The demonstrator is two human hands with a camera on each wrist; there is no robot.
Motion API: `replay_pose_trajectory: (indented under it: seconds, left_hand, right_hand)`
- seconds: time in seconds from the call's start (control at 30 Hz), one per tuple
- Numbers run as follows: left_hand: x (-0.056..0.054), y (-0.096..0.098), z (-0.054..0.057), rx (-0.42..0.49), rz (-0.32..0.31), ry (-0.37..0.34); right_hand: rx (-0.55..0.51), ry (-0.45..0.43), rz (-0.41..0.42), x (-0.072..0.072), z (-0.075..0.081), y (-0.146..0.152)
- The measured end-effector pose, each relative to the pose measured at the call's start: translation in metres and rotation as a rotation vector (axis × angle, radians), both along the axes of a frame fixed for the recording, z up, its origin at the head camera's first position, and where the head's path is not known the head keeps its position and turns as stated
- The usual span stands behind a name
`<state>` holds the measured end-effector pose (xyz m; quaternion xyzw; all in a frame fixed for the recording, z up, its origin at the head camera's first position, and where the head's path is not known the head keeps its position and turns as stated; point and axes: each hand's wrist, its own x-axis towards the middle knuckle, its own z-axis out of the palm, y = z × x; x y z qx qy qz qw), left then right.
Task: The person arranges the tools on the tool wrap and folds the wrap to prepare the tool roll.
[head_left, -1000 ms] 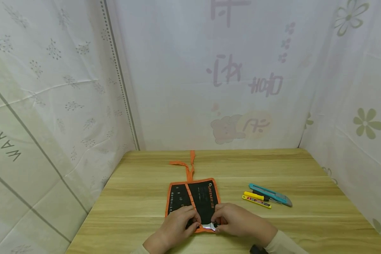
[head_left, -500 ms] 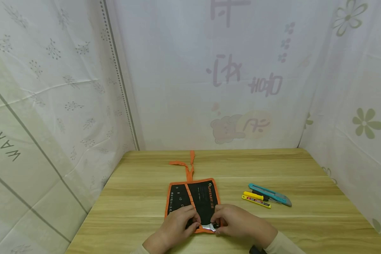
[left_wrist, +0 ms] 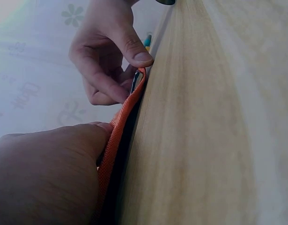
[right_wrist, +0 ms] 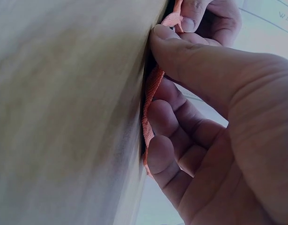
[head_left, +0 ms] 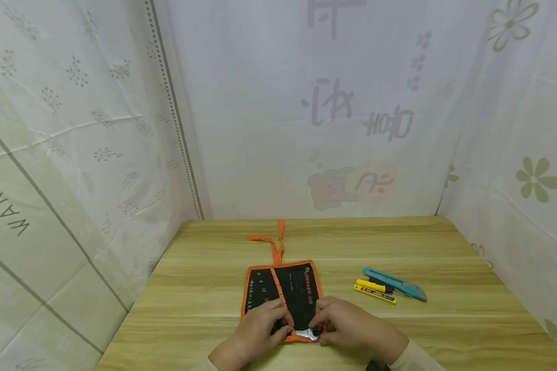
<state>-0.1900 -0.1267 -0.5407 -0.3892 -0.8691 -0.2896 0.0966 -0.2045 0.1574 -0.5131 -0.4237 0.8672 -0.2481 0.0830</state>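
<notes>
A black tool roll pouch with orange trim lies spread on the table, size numbers printed down its left part. At its near edge a silver wrench shows between the two hands, partly inside the pouch. The left hand pinches the orange-trimmed edge of a pocket, thumb toward the person. The right hand has thumb and fingers around the wrench's right end at the pouch's near right corner. In the left wrist view the right thumb presses at the orange edge, fingers on the other side. The wrench's left part is hidden.
Right of the pouch lie a teal utility knife, a yellow-and-black screwdriver and a slim yellow cutter. Orange ties stretch toward the table's back edge. Printed curtains surround the wooden table.
The wrench end and the right fingertips have shifted slightly to the right and toward the person. The left hand has stayed in place.
</notes>
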Motion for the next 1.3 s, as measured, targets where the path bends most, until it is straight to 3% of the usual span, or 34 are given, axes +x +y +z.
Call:
replay_pose_trajectory:
  seconds: [0.4,0.7,1.03,1.3]
  left_hand:
    - [-0.001,0.0,-0.002,-0.007,0.01,-0.003]
    - [-0.006,-0.004,0.0,-0.044,0.061,0.047]
    - [-0.008,-0.009,0.005,-0.146,0.086,-0.036]
    - [-0.009,-0.008,0.004,-0.127,0.111,-0.058]
  right_hand:
    - [0.009,-0.031,-0.016,0.002,0.004,-0.001]
    - [0.007,-0.013,-0.014,0.003,0.001,0.001]
    - [-0.007,-0.053,-0.042,0.004,0.002,0.004]
    - [-0.089,-0.109,-0.084,0.002,0.004,0.011]
